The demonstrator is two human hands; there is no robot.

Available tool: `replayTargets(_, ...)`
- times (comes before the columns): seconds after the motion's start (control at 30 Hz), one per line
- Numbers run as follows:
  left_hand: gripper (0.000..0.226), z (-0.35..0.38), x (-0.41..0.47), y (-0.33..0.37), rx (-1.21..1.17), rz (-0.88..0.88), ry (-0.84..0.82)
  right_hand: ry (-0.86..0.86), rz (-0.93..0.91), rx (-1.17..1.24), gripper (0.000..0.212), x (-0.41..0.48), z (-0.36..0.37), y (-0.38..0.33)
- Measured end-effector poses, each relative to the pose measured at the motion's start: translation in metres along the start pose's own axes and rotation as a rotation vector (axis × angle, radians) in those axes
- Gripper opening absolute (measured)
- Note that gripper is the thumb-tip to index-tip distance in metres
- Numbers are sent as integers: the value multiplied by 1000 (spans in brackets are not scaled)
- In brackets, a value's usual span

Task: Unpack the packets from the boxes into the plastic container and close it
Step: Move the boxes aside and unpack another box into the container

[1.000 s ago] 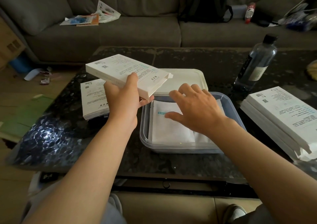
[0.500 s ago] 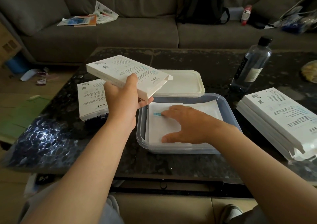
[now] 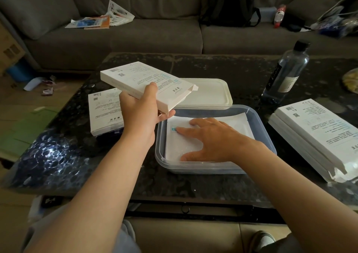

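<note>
My left hand (image 3: 142, 111) grips a flat white box (image 3: 143, 82) in the air, its open end flap pointing right over the container's far left corner. The clear plastic container (image 3: 265, 136) sits on the dark table, with white packets (image 3: 183, 146) lying flat inside. My right hand (image 3: 211, 138) presses flat on those packets, fingers spread. The container's white lid (image 3: 211, 93) lies just behind it. A second white box (image 3: 102, 109) lies on the table to the left. A stack of white boxes (image 3: 317, 134) lies at the right.
A clear water bottle (image 3: 284, 74) with a black cap stands at the right rear of the black table (image 3: 213, 66). A grey sofa (image 3: 155, 37) behind holds papers, a black backpack (image 3: 230, 2) and clutter. A yellowish object (image 3: 351, 82) sits at the table's far right edge.
My right hand lowered into the container and flattened onto the packets. The left hand kept the box raised in almost the same place.
</note>
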State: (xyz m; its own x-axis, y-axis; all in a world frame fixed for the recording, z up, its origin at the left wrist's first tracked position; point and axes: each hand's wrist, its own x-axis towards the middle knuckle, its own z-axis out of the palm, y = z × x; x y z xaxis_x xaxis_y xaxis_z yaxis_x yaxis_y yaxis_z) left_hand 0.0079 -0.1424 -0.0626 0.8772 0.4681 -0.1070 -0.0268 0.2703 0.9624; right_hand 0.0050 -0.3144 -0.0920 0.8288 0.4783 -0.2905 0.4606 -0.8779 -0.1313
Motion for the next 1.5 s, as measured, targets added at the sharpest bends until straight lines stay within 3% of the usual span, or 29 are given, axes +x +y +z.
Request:
replayTargets(0.37, 39, 1, -4, -3, 4, -12, -29, 26, -13, -55, 87, 4, 5, 4)
replayTargets(0.47, 40, 3, -5, -3, -14, -29, -32, 59, -1, 51, 83, -2, 2, 4)
replayTargets(0.57, 36, 3, -6, -3, -31, -41, -42, 325, 55, 338, 59, -17, -11, 13)
replayTargets(0.7, 39, 9, -11, -4, -70, -75, -81, 656, 209, 520, 28, -40, -25, 45)
replayTargets(0.8, 40, 18, -22, -6, -80, -127, -169, 781, 350, 640, 18, -60, -25, 64)
replayTargets(1.07, 37, 56, -65, -12, -114, -251, -404, 799, 478, 896, 5, -109, -23, 86)
replayTargets(1.17, 36, 81, -87, -12, -123, -329, -539, 822, 519, 1074, 22, -130, -27, 98)
replayTargets(1.3, 38, 125, -122, -22, -54, -400, -694, 901, 541, 1326, 23, -161, -32, 118)
replayTargets(1.5, 31, 187, -159, -47, 154, -474, -858, 1063, 753, 1367, 8, -195, -28, 168)
